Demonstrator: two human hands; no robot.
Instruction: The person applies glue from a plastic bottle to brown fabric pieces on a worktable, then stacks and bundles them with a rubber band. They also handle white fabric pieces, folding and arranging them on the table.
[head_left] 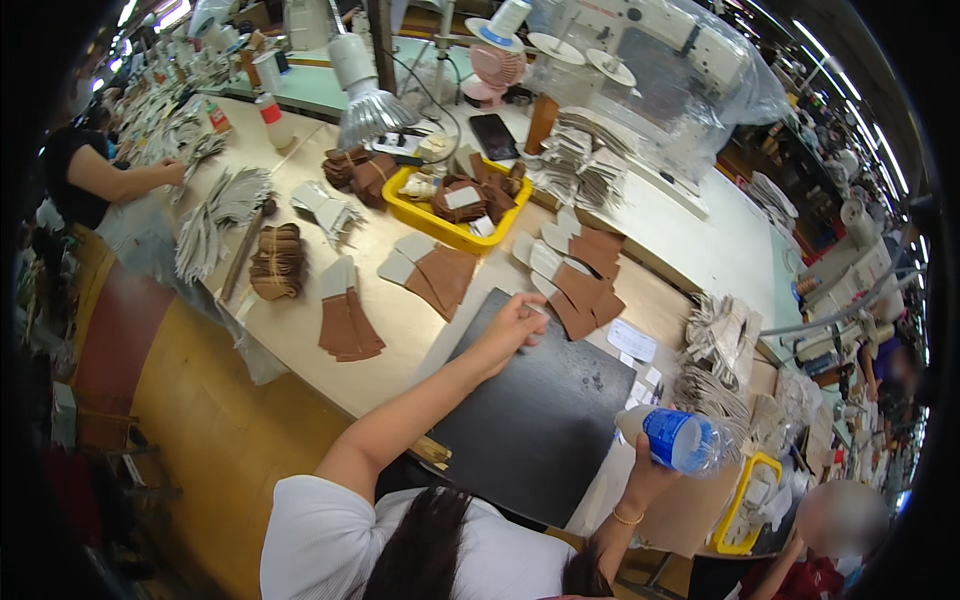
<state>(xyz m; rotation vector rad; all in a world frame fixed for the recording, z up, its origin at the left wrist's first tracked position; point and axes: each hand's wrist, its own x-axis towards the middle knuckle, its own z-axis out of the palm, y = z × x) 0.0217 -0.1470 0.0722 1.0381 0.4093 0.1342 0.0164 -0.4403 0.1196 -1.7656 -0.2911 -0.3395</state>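
My right hand grips a clear plastic bottle with a blue label. The bottle is tilted, and its lower-left end looks whitish. Over the far part of a black mat, my left hand has its fingers curled in; whether anything small is between them I cannot make out. Just beyond that hand lie overlapping brown pieces with pale tabs. More such brown pieces are fanned out on the table to the left, one group nearer the mat and another farther left.
A yellow basket holds brown bundles. Beside it are a lamp, a phone and a tied brown bundle. Pale stacks and a second yellow basket lie at the right. A co-worker's arm shows at far left.
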